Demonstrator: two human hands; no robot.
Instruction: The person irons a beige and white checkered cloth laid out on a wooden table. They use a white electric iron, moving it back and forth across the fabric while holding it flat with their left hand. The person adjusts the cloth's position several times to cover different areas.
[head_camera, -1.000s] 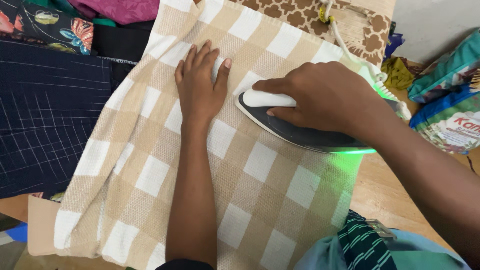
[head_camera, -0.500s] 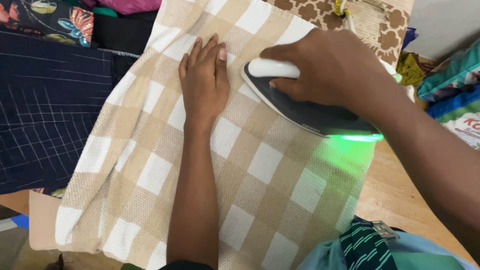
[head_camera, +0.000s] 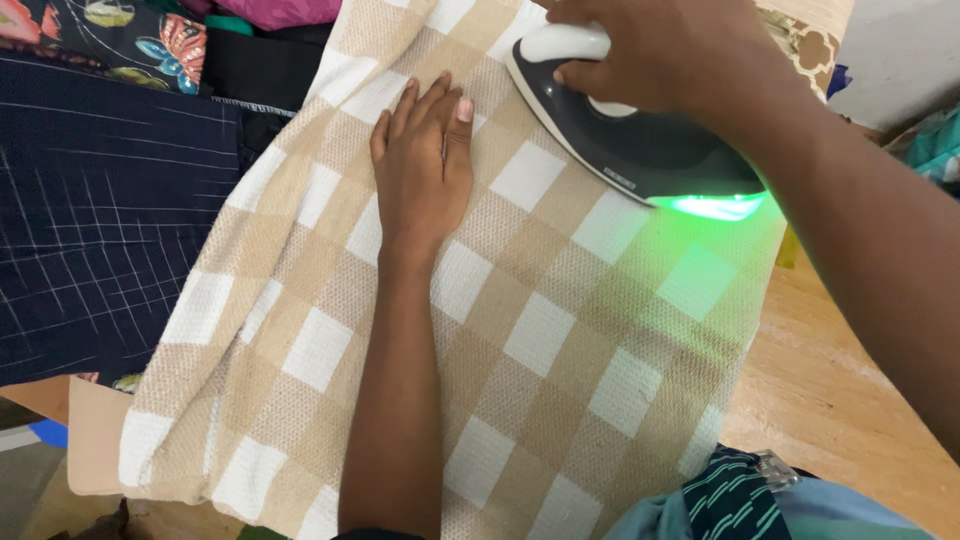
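The left hand (head_camera: 425, 165) lay flat, fingers extended, pinning the checked cloth (head_camera: 540, 340) taut at frame centre on the desk (head_camera: 850, 400); the right hand (head_camera: 660, 50) was clenched around the iron (head_camera: 640, 145) handle, upper right, sole on the cloth

Iron (head_camera: 640, 150) on cloth (head_camera: 520, 330), right of hand (head_camera: 425, 175)

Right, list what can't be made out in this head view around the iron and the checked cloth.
- Iron: its handle is mostly covered by the right hand; the soleplate faces down, unseen.
- Checked cloth: top end cut off by the frame edge; a strip is hidden under the left hand and forearm.
- Dark grid-patterned fabric: runs off the left edge.
- Striped green garment: cut off at the bottom edge.
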